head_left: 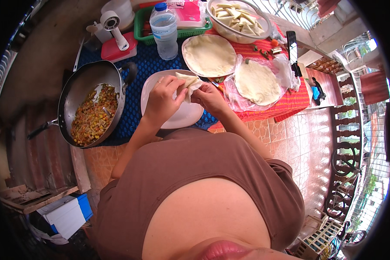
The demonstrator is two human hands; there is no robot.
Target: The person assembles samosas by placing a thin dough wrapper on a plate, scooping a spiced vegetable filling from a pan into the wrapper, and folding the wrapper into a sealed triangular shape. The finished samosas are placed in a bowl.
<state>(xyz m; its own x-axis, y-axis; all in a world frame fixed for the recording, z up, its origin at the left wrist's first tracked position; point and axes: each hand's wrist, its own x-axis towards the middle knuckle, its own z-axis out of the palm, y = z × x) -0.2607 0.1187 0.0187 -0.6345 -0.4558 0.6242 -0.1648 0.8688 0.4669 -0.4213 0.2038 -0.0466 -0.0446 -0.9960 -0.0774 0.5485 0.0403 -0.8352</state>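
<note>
Above a pale oval plate [177, 116], both my hands hold a folded piece of thin dough wrapper [189, 82]. My left hand [162, 95] is closed on its left side, fingers bent over it. My right hand [209, 97] pinches its lower right edge. Whether filling lies inside the fold cannot be seen. To the left stands a wok [67, 93] with a diced vegetable filling [95, 115] and a spoon partly sunk in it. Round flat wrappers lie at the right: one stack on a plate [209, 54], another [258, 82] on clear plastic.
A bowl [266, 32] of folded triangular pastries stands at the far right. Behind the plate are a water bottle [164, 37], a green basket [142, 32], a red-lidded container [125, 48] and a small white fan [112, 26]. A phone [292, 47] stands upright at the right.
</note>
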